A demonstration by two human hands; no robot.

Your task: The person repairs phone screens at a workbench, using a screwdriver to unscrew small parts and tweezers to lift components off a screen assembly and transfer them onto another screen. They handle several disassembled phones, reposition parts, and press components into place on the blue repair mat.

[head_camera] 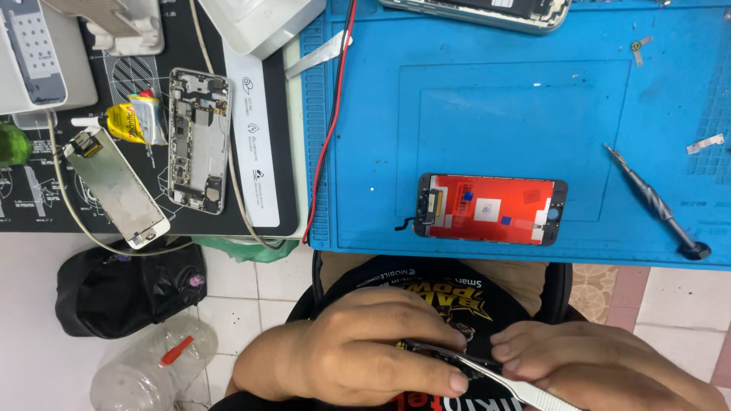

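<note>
Both hands meet low in the view, over the person's lap and below the near edge of the blue silicone work mat (365, 152). The left hand (358, 350) is curled, fingers pinching a small dark part (426, 348) that is mostly hidden behind the fingertips; its kind cannot be made out. The right hand (601, 365), partly cut off by the lower frame edge, is closed around slim metal tweezers (495, 377), whose tips touch the dark part; their far end runs out of view. Beyond the hands, on the mat, lies a phone display panel with red backing (491, 208), face down, and to its right a dark-handled screwdriver (659, 204). A second phone body (487, 11) at the far edge is cut off by the frame. Left of the mat, on a black printed mat (152, 68), rest an opened silver phone chassis (198, 141), a silver display shield plate (116, 186) and a yellow glue tube (133, 122). On the tiled floor to the near left sit a black bag (129, 289) and a clear plastic bottle (152, 365).
</note>
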